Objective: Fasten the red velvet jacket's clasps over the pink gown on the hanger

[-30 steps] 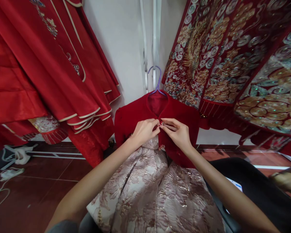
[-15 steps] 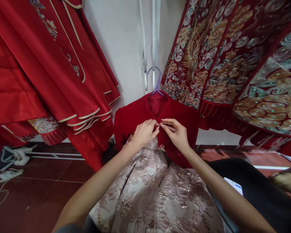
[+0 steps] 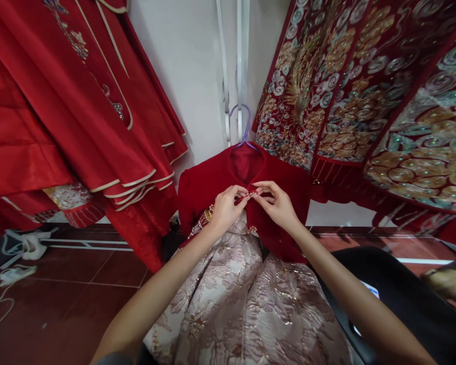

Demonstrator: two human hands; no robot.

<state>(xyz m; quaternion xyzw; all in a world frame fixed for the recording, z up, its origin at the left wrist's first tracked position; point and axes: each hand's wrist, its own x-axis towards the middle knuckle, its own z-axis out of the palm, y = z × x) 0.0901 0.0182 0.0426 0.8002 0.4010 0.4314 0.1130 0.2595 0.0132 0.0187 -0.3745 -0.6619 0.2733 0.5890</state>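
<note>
We have a red jacket (image 3: pixel 289 177) dead ahead, its collar around the lower part of a purple hanger (image 3: pixel 245 133). Hanger hook sits above the jacket, in front of white posts (image 3: pixel 241 61); we can't tell if it's hooked on them. Both hands are at the jacket's front opening, just below the collar. Left hand (image 3: pixel 228 208): thumb and fingertips pinched narrow on a small beaded fastener (image 3: pixel 253 194). Right hand (image 3: pixel 278 205): thumb and index also narrow on the fastener, from its other side. Which part each hand grips, we can't tell.

Lower on the jacket's front edge we see a second beaded ornament (image 3: pixel 252 230); a gold ornament (image 3: pixel 208 215) is by the left wrist, partly covered. Shiny brocade cloth (image 3: pixel 228 294) spreads below the jacket, meeting its lower edge. Left of the jacket: red garments (image 3: pixel 91 116) with pale piping, and beneath them a white cable (image 3: pixel 5 304) on tiled floor (image 3: pixel 95 291). Right of the jacket: heavily embroidered garments (image 3: pixel 342 101); below those, a black surface (image 3: pixel 403 291), purpose unclear.
</note>
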